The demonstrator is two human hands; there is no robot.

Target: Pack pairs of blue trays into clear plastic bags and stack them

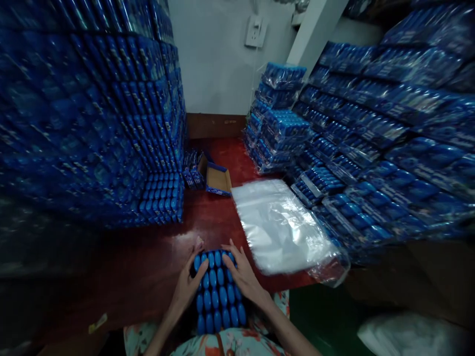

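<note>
A pack of glossy blue oval pieces [217,296], set in close rows, sits at the table's near edge, right in front of my body. My left hand [188,283] grips its left side, with the thumb lying over the top pieces. On the opposite side my right hand [243,277] holds the far right corner, thumb also on top. The sides and underside of the pack are hidden. To the right of my right hand lies a flat stack of clear plastic bags [280,225].
Tall stacks of blue packs [148,99] rise on the left. Plastic-wrapped packs [371,133] are piled along the right, with a smaller wrapped pile [280,123] by the wall. An open shallow cardboard box [218,179] lies on the red table [208,212].
</note>
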